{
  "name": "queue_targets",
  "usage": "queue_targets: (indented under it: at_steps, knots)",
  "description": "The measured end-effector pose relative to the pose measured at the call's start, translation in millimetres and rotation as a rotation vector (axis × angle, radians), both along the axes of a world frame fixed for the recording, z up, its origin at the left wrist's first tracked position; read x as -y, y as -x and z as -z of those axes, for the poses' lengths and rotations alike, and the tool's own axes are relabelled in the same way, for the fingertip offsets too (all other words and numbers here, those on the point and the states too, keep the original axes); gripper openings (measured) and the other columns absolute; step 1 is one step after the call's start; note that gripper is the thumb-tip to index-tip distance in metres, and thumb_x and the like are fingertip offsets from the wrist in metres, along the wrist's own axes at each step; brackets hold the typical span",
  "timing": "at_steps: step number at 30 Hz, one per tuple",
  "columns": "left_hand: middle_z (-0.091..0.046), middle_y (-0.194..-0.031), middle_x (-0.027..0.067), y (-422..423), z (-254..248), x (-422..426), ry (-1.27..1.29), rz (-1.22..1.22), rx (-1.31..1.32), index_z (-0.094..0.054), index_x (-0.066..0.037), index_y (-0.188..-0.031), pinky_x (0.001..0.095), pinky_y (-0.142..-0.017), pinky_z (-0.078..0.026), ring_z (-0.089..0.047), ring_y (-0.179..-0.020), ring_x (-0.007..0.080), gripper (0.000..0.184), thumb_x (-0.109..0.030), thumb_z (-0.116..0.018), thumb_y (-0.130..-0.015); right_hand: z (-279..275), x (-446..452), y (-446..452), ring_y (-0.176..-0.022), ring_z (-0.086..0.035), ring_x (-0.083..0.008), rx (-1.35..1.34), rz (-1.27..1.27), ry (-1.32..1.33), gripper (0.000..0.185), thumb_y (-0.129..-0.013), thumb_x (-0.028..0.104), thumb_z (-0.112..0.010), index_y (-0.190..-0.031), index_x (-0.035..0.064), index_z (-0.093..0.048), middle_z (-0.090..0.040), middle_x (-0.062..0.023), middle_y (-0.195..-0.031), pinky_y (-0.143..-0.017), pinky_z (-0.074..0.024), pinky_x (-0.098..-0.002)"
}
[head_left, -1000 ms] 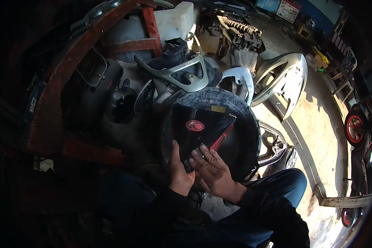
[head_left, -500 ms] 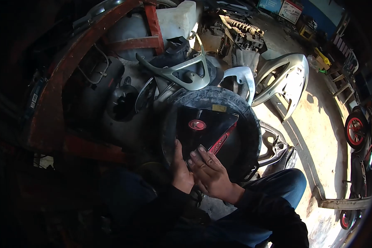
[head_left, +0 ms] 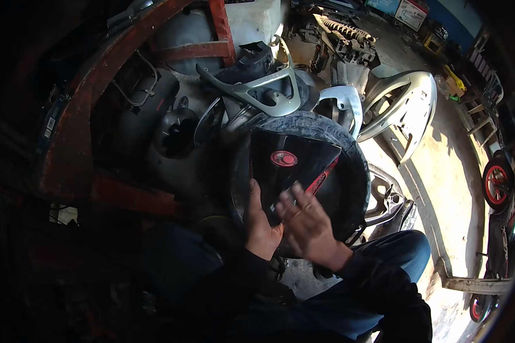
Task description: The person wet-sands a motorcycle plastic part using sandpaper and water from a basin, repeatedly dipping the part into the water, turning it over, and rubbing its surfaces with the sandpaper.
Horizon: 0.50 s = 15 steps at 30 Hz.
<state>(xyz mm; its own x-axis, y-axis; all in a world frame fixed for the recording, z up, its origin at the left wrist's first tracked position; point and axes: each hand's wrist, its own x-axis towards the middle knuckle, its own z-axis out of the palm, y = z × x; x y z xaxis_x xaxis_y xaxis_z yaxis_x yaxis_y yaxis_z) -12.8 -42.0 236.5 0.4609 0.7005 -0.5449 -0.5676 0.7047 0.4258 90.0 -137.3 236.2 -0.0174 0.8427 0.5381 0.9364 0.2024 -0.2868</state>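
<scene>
A glossy black motorcycle body panel [head_left: 269,182], with a red oval emblem and a red strip along its right edge, is tilted over a round black basin [head_left: 357,166]. My left hand [head_left: 262,230] grips the panel's lower left part, thumb on top and the other fingers hidden behind it. Over the lower right of the panel is my right hand [head_left: 310,227], its fingers stretched out and slightly blurred. Whether that palm touches the surface or hovers just above it, I cannot tell.
Beyond the basin lie a grey-green fairing piece [head_left: 269,94] and a large silver fairing [head_left: 403,108]. A red metal frame [head_left: 74,131] stands on the left. A coil-spring shock absorber [head_left: 346,30] sits at the back. Motorcycle wheels [head_left: 496,182] are at far right.
My right hand has shifted slightly right and down across the panel. My left hand still grips it. The whole view has shifted a little, with the panel now farther right in it.
</scene>
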Motion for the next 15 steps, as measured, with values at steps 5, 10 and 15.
queue_targets:
  at_steps: [5,10,15]
  knots:
    - [-0.061,-0.13,0.0033,3.7,15.3,-8.6,-0.105,0.012,0.028,-0.053,-0.014,-0.138,0.0387,-0.093,-0.053,-0.063,-0.111,0.0207,0.057,-0.054,-0.055,-0.098,-11.4,-19.5,-32.9,-0.132,-0.053,-0.0359,0.033,0.119,-0.039,0.044,-0.079,0.007,-0.066,-0.122,0.0,-0.066,-0.061,-0.0188,-0.133,-0.111,-0.039,-0.049]
    - [-0.06,-0.135,0.0033,8.3,17.8,-13.6,-0.143,-0.006,0.099,-0.052,-0.013,-0.139,0.0394,-0.101,-0.051,-0.061,-0.12,0.0213,0.058,-0.053,-0.056,-0.098,-23.6,-14.1,-50.2,-0.099,-0.068,-0.0293,0.069,0.219,-0.183,0.042,-0.078,0.0,-0.064,-0.121,-0.0016,-0.064,-0.071,-0.0146,-0.107,-0.092,-0.0494,-0.0425]
    - [-0.057,-0.139,0.0024,13.7,12.5,-16.9,-0.142,-0.012,0.07,-0.05,-0.014,-0.142,0.0403,-0.107,-0.045,-0.059,-0.124,0.0213,0.06,-0.055,-0.055,-0.098,-20.2,-14.3,-60.1,-0.066,-0.059,-0.0208,0.074,0.243,-0.194,0.058,-0.074,-0.002,-0.063,-0.132,0.0003,-0.06,-0.063,-0.0035,-0.073,-0.066,-0.0476,-0.0352]
